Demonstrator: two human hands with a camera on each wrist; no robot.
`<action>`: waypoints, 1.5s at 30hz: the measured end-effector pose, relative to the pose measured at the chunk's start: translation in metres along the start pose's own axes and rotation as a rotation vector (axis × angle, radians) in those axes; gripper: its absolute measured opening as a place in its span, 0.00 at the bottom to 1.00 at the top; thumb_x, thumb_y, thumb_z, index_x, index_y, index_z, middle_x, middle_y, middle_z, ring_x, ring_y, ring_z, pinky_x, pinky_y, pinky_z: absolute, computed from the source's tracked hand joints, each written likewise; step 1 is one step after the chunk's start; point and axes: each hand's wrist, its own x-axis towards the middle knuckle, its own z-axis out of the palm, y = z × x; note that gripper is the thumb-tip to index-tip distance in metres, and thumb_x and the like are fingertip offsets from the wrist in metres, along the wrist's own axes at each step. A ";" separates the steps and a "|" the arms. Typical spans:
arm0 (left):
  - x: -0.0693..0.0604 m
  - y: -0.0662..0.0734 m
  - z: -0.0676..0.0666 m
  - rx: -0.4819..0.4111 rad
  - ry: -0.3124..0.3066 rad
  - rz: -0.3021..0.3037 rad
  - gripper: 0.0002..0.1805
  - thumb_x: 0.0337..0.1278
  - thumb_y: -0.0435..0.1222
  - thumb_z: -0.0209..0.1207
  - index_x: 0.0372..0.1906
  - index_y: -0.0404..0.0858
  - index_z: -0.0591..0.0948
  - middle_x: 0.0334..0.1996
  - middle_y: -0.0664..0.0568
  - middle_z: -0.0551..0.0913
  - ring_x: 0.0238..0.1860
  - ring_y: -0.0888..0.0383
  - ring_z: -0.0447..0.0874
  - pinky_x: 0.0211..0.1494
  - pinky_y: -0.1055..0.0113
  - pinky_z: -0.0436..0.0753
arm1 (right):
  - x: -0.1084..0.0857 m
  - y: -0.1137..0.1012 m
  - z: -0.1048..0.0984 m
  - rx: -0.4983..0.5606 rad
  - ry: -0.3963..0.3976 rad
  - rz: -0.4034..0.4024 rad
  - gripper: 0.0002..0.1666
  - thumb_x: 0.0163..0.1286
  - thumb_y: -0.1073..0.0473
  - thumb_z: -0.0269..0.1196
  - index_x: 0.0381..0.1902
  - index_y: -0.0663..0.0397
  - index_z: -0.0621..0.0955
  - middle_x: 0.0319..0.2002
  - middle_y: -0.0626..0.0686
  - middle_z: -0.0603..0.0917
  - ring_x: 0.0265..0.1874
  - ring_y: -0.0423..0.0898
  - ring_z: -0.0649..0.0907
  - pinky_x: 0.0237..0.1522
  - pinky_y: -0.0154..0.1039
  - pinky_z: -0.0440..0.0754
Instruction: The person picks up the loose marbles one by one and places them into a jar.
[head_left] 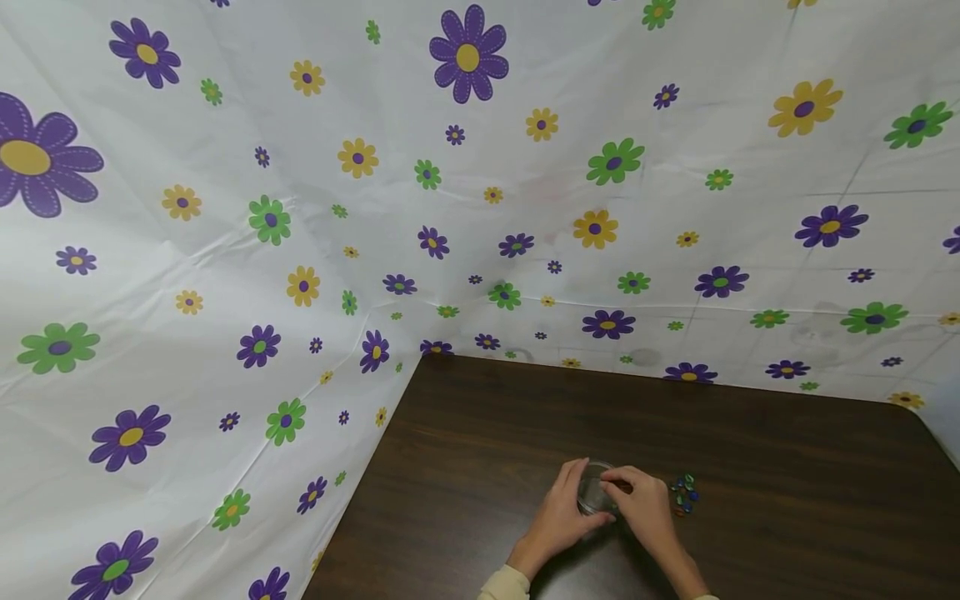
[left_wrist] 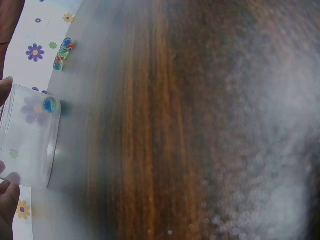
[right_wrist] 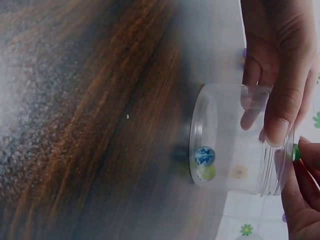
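Observation:
A clear round jar (head_left: 591, 493) stands upright on the dark table, its wall curved within the left hand (head_left: 558, 518). In the right wrist view the left hand (right_wrist: 287, 75) grips the jar (right_wrist: 230, 135) near its threaded rim. At the open mouth, the right hand (right_wrist: 304, 192) pinches a green marble (right_wrist: 296, 152); in the head view this right hand (head_left: 647, 504) is over the jar. A blue marble (right_wrist: 205, 156) and a yellow-green marble (right_wrist: 206, 172) lie on the jar's bottom. The left wrist view shows a blue marble (left_wrist: 49, 104) through the jar wall (left_wrist: 30, 145).
Several loose marbles (head_left: 684, 493) lie on the table (head_left: 450, 433) just right of the right hand. A white flowered sheet (head_left: 525, 167) hangs behind the table and along its left side.

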 end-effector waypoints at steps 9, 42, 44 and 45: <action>0.001 0.000 0.000 -0.003 -0.002 0.004 0.49 0.58 0.52 0.73 0.77 0.35 0.64 0.70 0.48 0.70 0.63 0.53 0.78 0.57 0.65 0.82 | 0.000 0.002 0.000 0.011 -0.015 0.004 0.11 0.53 0.76 0.77 0.32 0.60 0.89 0.32 0.50 0.89 0.30 0.44 0.88 0.33 0.31 0.84; 0.000 0.001 -0.001 -0.010 -0.010 0.007 0.48 0.59 0.50 0.74 0.77 0.34 0.64 0.70 0.47 0.69 0.63 0.51 0.78 0.57 0.65 0.82 | 0.000 0.006 -0.002 0.011 0.036 0.034 0.11 0.53 0.75 0.77 0.31 0.57 0.89 0.31 0.47 0.88 0.28 0.38 0.86 0.31 0.32 0.84; 0.000 0.001 -0.001 -0.007 -0.009 0.008 0.48 0.58 0.50 0.74 0.76 0.34 0.64 0.70 0.47 0.69 0.63 0.52 0.78 0.57 0.65 0.82 | 0.000 0.007 -0.003 0.021 0.050 0.038 0.12 0.53 0.75 0.77 0.31 0.57 0.89 0.32 0.48 0.88 0.28 0.37 0.85 0.31 0.31 0.84; 0.000 0.001 -0.001 -0.008 -0.009 0.007 0.48 0.58 0.50 0.74 0.77 0.34 0.64 0.70 0.47 0.69 0.63 0.52 0.78 0.57 0.65 0.82 | 0.000 0.008 -0.003 0.021 0.059 0.040 0.11 0.53 0.75 0.78 0.31 0.57 0.89 0.32 0.49 0.88 0.28 0.36 0.85 0.31 0.31 0.83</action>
